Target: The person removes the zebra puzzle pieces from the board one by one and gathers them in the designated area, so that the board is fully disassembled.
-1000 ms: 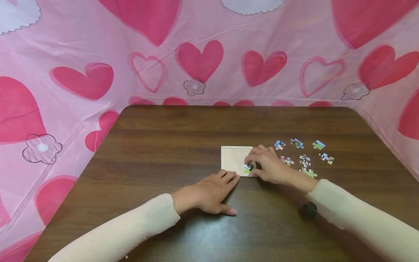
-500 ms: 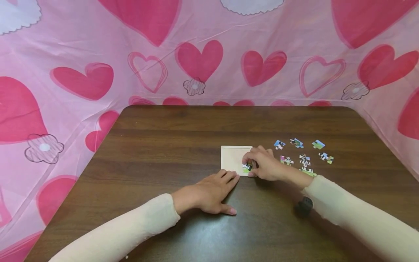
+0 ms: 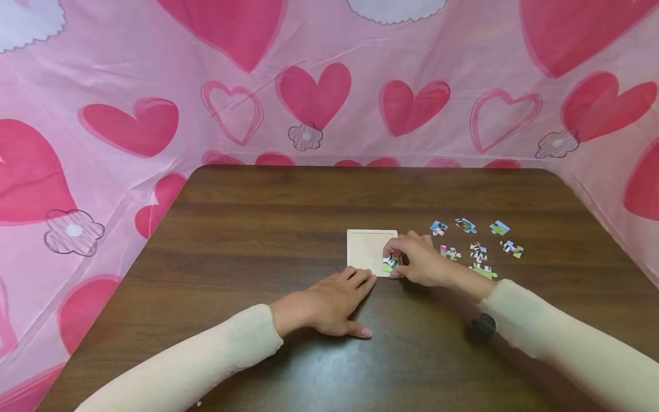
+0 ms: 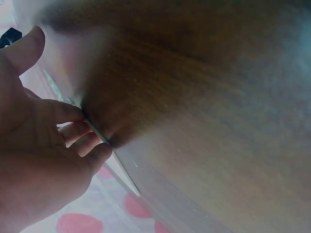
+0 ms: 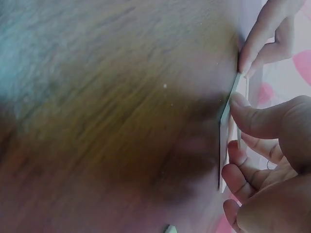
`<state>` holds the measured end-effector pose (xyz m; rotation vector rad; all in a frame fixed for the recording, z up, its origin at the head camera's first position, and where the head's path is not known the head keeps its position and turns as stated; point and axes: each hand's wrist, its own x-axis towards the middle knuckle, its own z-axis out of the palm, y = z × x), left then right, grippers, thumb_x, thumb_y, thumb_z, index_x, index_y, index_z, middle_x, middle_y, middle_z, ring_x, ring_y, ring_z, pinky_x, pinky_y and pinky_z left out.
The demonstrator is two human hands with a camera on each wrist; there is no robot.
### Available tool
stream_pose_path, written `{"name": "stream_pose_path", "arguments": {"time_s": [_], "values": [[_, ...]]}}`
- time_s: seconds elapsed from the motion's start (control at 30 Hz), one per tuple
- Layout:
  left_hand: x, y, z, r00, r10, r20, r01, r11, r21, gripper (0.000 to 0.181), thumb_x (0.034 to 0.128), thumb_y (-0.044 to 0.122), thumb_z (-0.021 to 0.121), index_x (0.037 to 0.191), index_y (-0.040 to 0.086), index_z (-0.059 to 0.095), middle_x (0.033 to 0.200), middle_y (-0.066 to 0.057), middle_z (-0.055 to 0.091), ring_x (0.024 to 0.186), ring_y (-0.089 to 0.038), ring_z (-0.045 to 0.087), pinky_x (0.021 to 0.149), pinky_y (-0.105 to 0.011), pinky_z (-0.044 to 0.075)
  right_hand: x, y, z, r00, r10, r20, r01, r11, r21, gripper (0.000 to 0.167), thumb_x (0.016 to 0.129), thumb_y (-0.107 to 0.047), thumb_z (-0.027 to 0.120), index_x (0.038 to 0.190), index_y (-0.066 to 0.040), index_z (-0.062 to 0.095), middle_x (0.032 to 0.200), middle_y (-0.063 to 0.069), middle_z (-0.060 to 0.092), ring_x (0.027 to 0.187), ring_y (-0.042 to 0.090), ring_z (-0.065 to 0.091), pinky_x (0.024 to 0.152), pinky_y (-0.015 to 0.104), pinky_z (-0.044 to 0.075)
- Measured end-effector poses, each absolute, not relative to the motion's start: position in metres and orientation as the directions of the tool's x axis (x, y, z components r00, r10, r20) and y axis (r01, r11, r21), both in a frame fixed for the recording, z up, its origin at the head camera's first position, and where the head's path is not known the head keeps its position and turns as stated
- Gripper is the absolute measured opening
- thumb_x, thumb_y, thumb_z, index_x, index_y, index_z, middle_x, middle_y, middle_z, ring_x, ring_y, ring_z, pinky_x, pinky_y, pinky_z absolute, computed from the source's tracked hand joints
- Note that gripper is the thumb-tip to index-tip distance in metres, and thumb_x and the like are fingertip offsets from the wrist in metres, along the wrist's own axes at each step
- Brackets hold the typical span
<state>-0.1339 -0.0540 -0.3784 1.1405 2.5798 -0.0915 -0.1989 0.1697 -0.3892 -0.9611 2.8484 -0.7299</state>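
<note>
A shallow pale puzzle tray (image 3: 365,247) lies on the table in the head view. My right hand (image 3: 421,260) pinches a jigsaw piece (image 3: 389,264), green, white and black, between thumb and fingers over the tray's near right corner. The hand covers the tray's right edge. In the right wrist view the thumb (image 5: 252,119) is close against the tray's side (image 5: 223,153). My left hand (image 3: 332,303) rests with its fingers stretched out, their tips on the tray's near edge. From the left wrist view, those fingertips (image 4: 100,154) touch the tray's thin rim (image 4: 127,178).
Several loose jigsaw pieces lie right of the tray, among them a blue one (image 3: 439,228), a green-and-blue one (image 3: 499,228) and a green-and-white one (image 3: 484,271) partly behind the right forearm. The brown table (image 3: 247,229) ends against a pink heart-patterned cloth (image 3: 360,86).
The right hand has made small shifts at the tray's corner. The jigsaw piece in its grip has turned slightly and shows more of its picture. My left hand has stayed still.
</note>
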Motion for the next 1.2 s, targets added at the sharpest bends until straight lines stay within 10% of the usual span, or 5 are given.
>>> {"name": "stream_pose_path", "arguments": {"time_s": [1.2], "values": [[-0.132,-0.061,-0.379,-0.628,0.713,-0.313,0.724,0.682,0.103,0.093,0.0879,0.067,0.050,0.155,0.011,0.016,0.158,-0.003,0.018,0.140,-0.019,0.021,0.112,-0.034,0.028,-0.172,0.346,-0.383,-0.845,-0.512,0.157,-0.533,0.831,-0.160,0.043,0.061,-0.005,0.085,0.092,-0.026,0.062,0.081,-0.015,0.047,0.082,0.010,0.040,0.069,0.042,0.021]]}}
